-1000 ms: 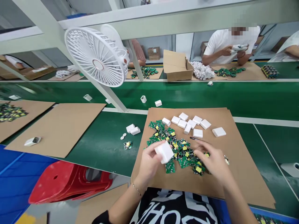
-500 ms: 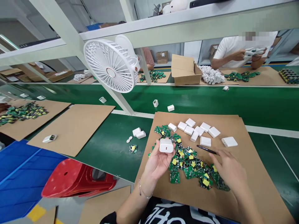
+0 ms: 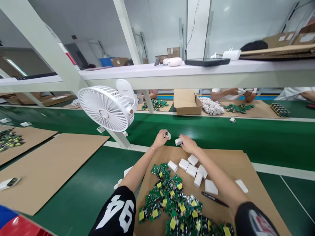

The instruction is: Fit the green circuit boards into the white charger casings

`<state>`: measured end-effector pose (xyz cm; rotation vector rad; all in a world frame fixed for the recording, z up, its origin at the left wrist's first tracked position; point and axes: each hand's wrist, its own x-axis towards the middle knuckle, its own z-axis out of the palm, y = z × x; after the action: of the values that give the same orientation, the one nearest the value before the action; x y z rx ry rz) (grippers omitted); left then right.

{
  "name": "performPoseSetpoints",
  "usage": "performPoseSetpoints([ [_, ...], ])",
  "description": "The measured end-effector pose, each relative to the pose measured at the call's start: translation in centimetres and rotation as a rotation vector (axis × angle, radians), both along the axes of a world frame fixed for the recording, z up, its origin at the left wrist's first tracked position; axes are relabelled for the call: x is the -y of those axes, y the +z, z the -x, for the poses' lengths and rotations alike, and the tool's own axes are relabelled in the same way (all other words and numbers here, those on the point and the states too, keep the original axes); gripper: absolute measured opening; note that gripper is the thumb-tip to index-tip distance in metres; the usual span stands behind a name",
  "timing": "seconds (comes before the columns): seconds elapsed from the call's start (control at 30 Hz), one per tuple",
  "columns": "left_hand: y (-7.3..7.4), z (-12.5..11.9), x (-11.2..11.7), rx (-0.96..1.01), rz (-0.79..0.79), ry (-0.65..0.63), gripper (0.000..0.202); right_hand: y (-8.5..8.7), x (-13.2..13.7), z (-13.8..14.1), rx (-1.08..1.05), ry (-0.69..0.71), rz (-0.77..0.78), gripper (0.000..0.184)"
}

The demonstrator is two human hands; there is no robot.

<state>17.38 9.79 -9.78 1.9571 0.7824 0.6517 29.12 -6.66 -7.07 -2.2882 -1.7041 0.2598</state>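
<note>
Both my arms reach forward over the green belt, just past the far edge of the cardboard sheet. My left hand [image 3: 160, 139] is closed around a white charger [image 3: 168, 135], whose end shows something dark and yellow inside. A short gap to the right, my right hand [image 3: 188, 144] grips a white charger casing [image 3: 178, 141] by its right end. Several white casings [image 3: 191, 170] lie on the sheet below my right forearm. Nearer to me spreads a pile of green circuit boards [image 3: 172, 196] with yellow-wrapped parts. A black pen [image 3: 214, 199] rests beside the pile.
A white fan [image 3: 104, 113] is fixed to the frame post at left. Above the belt runs a shelf [image 3: 147, 73]. Across the belt are an open carton [image 3: 187, 103], a heap of white parts [image 3: 211, 106] and a co-worker's hands [image 3: 240, 92]. Another cardboard sheet [image 3: 54, 164] lies left.
Both hands have moved forward to the belt. My right hand, earlier empty above the boards, now holds a white casing. The view has tilted upward.
</note>
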Motion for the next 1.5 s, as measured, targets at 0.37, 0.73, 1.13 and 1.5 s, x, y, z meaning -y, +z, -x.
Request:
performPoseSetpoints([
  [0.37, 1.4, -1.4, 5.5, -0.098, -0.151, -0.455, 0.045, -0.9, 3.3, -2.1, -0.215, -0.103, -0.18, 0.031],
  [0.73, 4.6, 15.2, 14.8, 0.059, 0.333, -0.504, 0.031, -1.7, 12.1, 7.4, -0.328, 0.171, -0.181, 0.023],
  [1.13, 0.7, 18.6, 24.3, 0.369, 0.534, -0.105, 0.032, -3.1, 16.6, 11.1, -0.656, -0.03, -0.4, 0.025],
  [1.5, 1.7, 16.8, 27.8, 0.547, 0.743, -0.327, 0.033, -1.3, 21.8, 17.9, -0.946, 0.018, -0.931, 0.048],
])
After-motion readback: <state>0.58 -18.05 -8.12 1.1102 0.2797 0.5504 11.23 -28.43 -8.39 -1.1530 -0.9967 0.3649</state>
